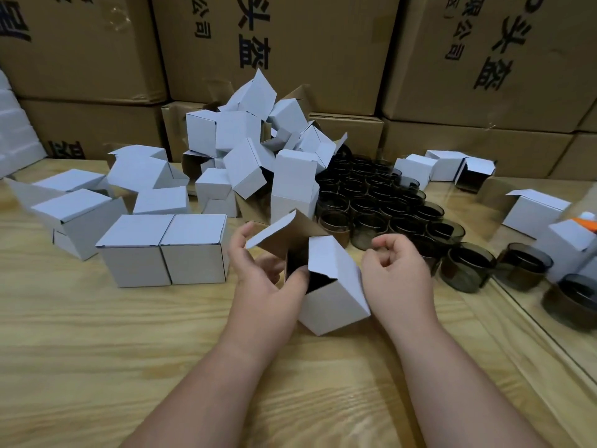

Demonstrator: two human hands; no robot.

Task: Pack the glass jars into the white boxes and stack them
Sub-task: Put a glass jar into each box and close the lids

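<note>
A white box (334, 286) sits tilted on the wooden table (97, 350) in front of me, its lid flap raised and its dark inside showing. My left hand (265, 279) holds it, thumb at the open edge and fingers by the flap. My right hand (397, 273) hovers just right of the box with fingers loosely curled and nothing in them. Several dark smoked-glass jars (381, 202) stand in rows behind the box. Two closed white boxes (164, 250) sit side by side to the left.
A heap of open white boxes (255, 147) lies at the back centre, with more at the left (77, 215). Brown cartons (290, 50) wall off the back. A mirror or glass pane (549, 253) along the right edge reflects jars and boxes.
</note>
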